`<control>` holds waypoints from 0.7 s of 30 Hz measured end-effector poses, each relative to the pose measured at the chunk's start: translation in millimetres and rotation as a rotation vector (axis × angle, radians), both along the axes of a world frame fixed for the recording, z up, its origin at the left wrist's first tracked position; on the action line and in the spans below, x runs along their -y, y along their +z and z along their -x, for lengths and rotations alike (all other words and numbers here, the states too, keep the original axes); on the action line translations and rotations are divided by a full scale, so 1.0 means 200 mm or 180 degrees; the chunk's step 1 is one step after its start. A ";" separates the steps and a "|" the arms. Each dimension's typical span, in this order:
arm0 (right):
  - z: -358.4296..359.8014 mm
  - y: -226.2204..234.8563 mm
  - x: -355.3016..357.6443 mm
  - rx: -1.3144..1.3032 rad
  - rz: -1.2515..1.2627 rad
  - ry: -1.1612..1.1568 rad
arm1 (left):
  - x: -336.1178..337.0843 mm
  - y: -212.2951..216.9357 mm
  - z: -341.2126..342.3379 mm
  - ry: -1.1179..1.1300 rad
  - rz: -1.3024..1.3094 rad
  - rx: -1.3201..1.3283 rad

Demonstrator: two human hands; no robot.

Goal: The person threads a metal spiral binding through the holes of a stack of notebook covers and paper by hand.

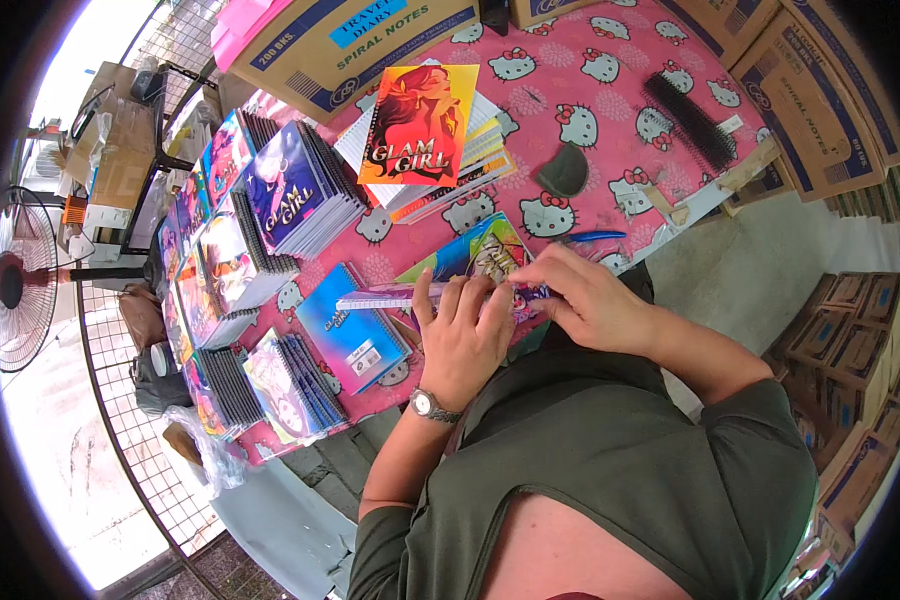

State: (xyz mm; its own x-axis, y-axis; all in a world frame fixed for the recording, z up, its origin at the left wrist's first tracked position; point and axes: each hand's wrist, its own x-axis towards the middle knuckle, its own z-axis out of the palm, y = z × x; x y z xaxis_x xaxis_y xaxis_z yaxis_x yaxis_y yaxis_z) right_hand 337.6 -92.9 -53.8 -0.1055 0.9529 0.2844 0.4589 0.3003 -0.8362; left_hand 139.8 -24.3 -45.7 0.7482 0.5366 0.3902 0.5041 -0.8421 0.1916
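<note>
My left hand (462, 330), with a wristwatch (425, 404) on its wrist, is closed over a thin purple-edged notebook (375, 298) that is held tilted, its page edges facing me. At that notebook's right end my right hand (590, 300) is pinched, and whatever sits between its fingertips is too small to tell. Just beyond the hands lies a notebook with a colourful green and yellow cover (460, 246), partly covered by them. A blue spiral notebook (345, 335) lies left of my left hand. Near the right hand rests a blue pen (595, 237).
Stacks of spiral notebooks (295, 195) fill the table's left side. An orange-covered notebook (420, 125) tops a pile at the back. Black spiral coils (690, 122) and a dark rounded piece (562, 170) lie on the pink tablecloth (530, 105). Cardboard boxes (810, 110) stand behind and right; a fan (20, 280) left.
</note>
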 end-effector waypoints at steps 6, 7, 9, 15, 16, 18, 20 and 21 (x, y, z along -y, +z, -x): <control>0.04 0.13 0.03 0.0540 0.0081 -0.0084 | 0.01 0.02 0.02 0.0069 0.0234 -0.0033; 0.03 0.13 0.02 0.0685 0.0037 -0.0105 | 0.01 0.02 0.02 0.0102 0.0288 -0.0016; 0.01 0.17 0.00 0.0371 0.0865 0.0123 | 0.01 0.00 0.03 0.0107 0.0310 0.0044; -0.37 -0.38 -0.44 0.1082 0.0111 -0.1216 | 0.00 0.01 0.07 -0.0117 0.0517 -0.0057; -0.45 -0.54 -0.46 0.1786 0.0196 -0.1330 | 0.00 0.00 0.09 -0.0147 0.0646 -0.0076; -0.48 -0.59 -0.49 0.2540 0.0494 -0.1136 | 0.03 0.02 0.08 0.0354 0.0224 -0.0136; -0.44 -0.42 -0.50 0.2647 0.0934 -0.0469 | 0.05 0.00 0.12 0.0869 0.0118 -0.0098; -0.40 -0.27 -0.49 0.1490 0.1324 0.0188 | 0.03 -0.04 0.15 0.1082 0.0192 -0.0018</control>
State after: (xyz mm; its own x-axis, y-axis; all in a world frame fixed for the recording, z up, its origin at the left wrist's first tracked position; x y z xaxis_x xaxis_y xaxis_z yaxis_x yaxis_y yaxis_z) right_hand 416.9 5.2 -108.0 -0.1850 0.9626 -0.1980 0.7973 0.0292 -0.6028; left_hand 110.1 -31.1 -53.8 0.5248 0.7775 0.3466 0.7550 -0.6132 0.2323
